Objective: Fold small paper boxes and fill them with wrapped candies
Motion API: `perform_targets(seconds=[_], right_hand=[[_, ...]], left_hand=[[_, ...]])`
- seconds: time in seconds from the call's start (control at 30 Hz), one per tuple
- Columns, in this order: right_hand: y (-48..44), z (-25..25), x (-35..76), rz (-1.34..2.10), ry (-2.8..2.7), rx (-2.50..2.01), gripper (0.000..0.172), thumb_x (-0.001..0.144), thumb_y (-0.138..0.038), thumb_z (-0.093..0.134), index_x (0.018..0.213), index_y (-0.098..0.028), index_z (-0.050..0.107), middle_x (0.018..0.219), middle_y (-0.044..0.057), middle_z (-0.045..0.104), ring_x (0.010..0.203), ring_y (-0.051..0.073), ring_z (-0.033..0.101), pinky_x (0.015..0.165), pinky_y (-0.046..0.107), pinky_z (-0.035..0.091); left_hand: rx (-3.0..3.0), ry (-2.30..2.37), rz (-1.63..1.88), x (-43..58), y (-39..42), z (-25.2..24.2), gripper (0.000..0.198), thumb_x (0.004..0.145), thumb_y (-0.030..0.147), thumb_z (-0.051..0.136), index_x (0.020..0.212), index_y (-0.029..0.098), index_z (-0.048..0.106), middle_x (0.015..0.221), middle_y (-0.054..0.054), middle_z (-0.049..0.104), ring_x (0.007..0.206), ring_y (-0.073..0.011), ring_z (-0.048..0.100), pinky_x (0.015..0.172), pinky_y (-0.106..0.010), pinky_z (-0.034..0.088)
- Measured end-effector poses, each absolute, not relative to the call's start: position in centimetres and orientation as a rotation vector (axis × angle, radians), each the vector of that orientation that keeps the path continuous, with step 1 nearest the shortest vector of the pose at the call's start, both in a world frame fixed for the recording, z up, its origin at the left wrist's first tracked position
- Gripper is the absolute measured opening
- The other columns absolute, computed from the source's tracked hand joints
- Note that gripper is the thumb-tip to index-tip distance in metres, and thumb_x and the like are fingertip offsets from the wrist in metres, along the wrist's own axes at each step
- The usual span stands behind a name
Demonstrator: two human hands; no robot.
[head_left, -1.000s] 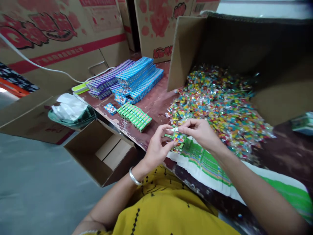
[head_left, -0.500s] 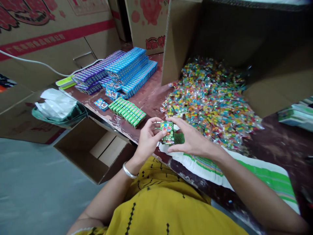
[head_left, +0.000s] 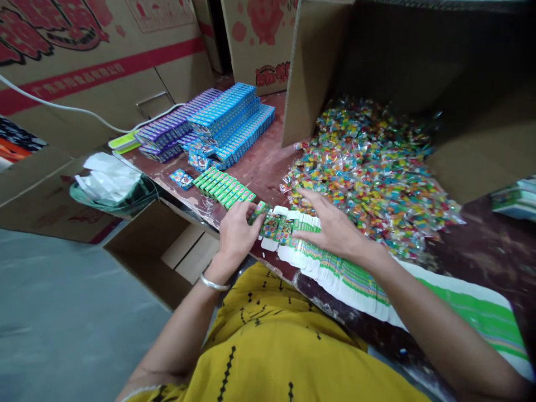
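My left hand (head_left: 238, 228) is closed on a small green candy box (head_left: 259, 210), close to the near end of the row of green boxes (head_left: 226, 188). Its fingertips are partly hidden behind the box. Over the line of flat, unfolded green cartons (head_left: 330, 268) my right hand (head_left: 335, 226) is open, thumb and fingers apart, with nothing in it. Two cartons at the line's left end lie face up with white flaps spread. Just beyond the right hand spreads a heap of small clear packets of coloured candy (head_left: 360, 162).
Blue boxes (head_left: 234, 120) and purple boxes (head_left: 167, 125) are stacked at the back left. A large cardboard box (head_left: 310, 72) lies on its side around the candy. Below the table edge stand an open carton (head_left: 138, 251) and a green bag of white scraps (head_left: 113, 206).
My left hand has carried the green box left and down toward the green row. My right hand has come away from the box and moved slightly right. The view has shifted slightly.
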State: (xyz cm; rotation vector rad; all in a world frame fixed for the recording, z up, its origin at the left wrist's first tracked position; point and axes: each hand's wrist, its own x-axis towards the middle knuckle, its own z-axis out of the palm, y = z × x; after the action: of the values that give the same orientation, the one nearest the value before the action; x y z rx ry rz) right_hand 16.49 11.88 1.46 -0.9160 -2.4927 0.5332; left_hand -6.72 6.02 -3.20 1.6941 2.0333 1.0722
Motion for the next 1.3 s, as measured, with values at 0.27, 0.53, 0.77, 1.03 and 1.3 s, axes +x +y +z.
perform_targets(seconds=[0.27, 0.53, 0.77, 1.03, 1.3], right_hand=[[14.5, -0.1, 17.2, 0.468, -2.509, -1.185, 0.02, 0.095, -0.027, 0.059, 0.111, -0.022, 0.07, 0.117, 0.011, 0.068, 0.113, 0.029, 0.062, 0.099, 0.046, 0.05], [16.5, -1.5, 11.9, 0.405, -2.75, -1.258, 0.027, 0.096, -0.034, 0.057, 0.092, -0.014, 0.076, 0.105, 0.017, 0.067, 0.11, 0.031, 0.06, 0.096, 0.043, 0.045], [17.7, -1.1, 9.8, 0.507, -2.6, -1.266, 0.017, 0.092, -0.031, 0.062, 0.087, -0.017, 0.07, 0.1, 0.011, 0.07, 0.099, 0.024, 0.063, 0.084, 0.036, 0.048], [14.4, 3.7, 15.1, 1.553, -2.012, -0.924, 0.026, 0.089, -0.045, 0.068, 0.081, -0.02, 0.064, 0.059, -0.002, 0.063, 0.054, 0.012, 0.059, 0.053, 0.026, 0.047], [11.1, 4.9, 16.6, 1.523, -1.938, -0.875, 0.021, 0.089, -0.039, 0.069, 0.083, -0.019, 0.067, 0.069, 0.001, 0.068, 0.062, 0.013, 0.063, 0.061, 0.028, 0.053]], left_hand=[[1.994, 2.491, 0.703, -7.6, 8.1, -4.3, 0.032, 0.093, 0.03, 0.058, 0.121, 0.014, 0.059, 0.112, -0.017, 0.059, 0.113, -0.0342, 0.051, 0.092, -0.045, 0.045], [1.979, 2.181, 0.373, -4.5, 3.7, -4.3, 0.05, 0.09, 0.047, 0.065, 0.127, 0.02, 0.048, 0.113, -0.012, 0.066, 0.099, -0.0286, 0.067, 0.075, -0.034, 0.05], [1.952, 2.183, 0.406, -4.1, 3.4, -4.3, 0.055, 0.088, 0.042, 0.068, 0.131, 0.015, 0.047, 0.119, -0.017, 0.063, 0.109, -0.0352, 0.064, 0.081, -0.043, 0.053], [1.565, 1.484, 1.163, -5.6, 2.9, -1.0, 0.03, 0.09, 0.047, 0.066, 0.097, 0.018, 0.059, 0.101, -0.008, 0.065, 0.097, -0.022, 0.062, 0.09, -0.038, 0.051], [0.842, 0.568, 0.861, -4.6, 2.9, -0.7, 0.05, 0.073, 0.045, 0.084, 0.111, 0.019, 0.065, 0.11, -0.015, 0.072, 0.1, -0.0285, 0.072, 0.095, -0.046, 0.055]])
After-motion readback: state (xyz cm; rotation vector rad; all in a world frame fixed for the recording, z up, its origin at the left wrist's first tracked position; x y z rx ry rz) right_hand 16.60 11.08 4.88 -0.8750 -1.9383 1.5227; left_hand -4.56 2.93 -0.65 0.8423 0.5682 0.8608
